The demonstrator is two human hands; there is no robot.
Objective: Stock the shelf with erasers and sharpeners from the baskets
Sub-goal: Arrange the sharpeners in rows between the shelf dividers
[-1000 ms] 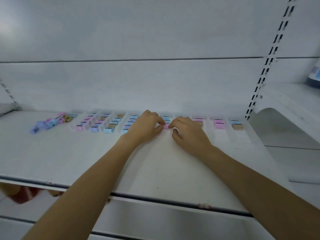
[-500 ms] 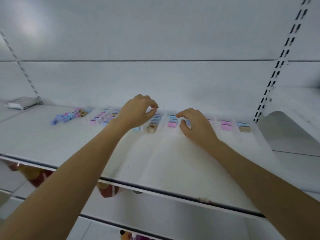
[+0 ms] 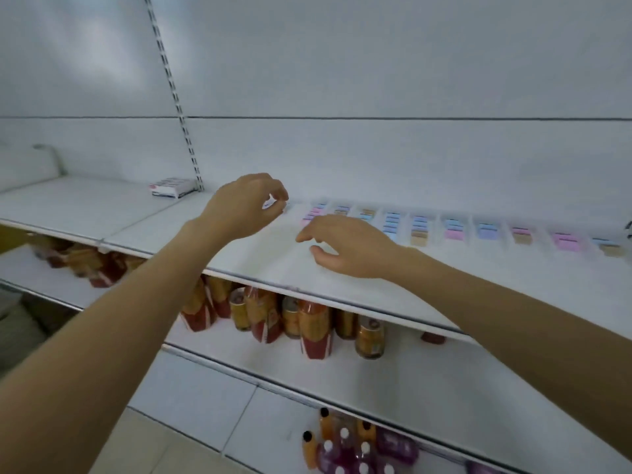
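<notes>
Both hands reach over the white shelf, near the left end of the stock. Left hand is raised a bit above the board, fingers curled, thumb and forefinger tips closed together. Whether a small piece sits between them I cannot tell, it is too blurred. Right hand hovers palm down just above the shelf, fingers loose and a little bent, holding nothing.

Erasers, small pink, blue and tan blocks, lie at the back of the shelf in short rows running front to back, w/ a gap between each row and the next. I judge this is for display: one lane per row, so colours show and the lines stay straight. Rows on the left are longer than on the right, so prob. the right lanes wait for more pieces. A fingertip pinch fits such small light things; no full grip is needed. Baskets are not in view.

Also seen: a flat white box by the slotted rail, gold-red cans on the shelf below, and purple and orange bottles lower.

Vs. 0.5 s ago: the view has swung left and down, so the lower shelves now show. Both hands have moved to the left end of the rows; before they were approx. at the middle. A loose heap of blue-pink pieces seen then, left of the rows, does not show now, maybe hidden behind the left hand.
</notes>
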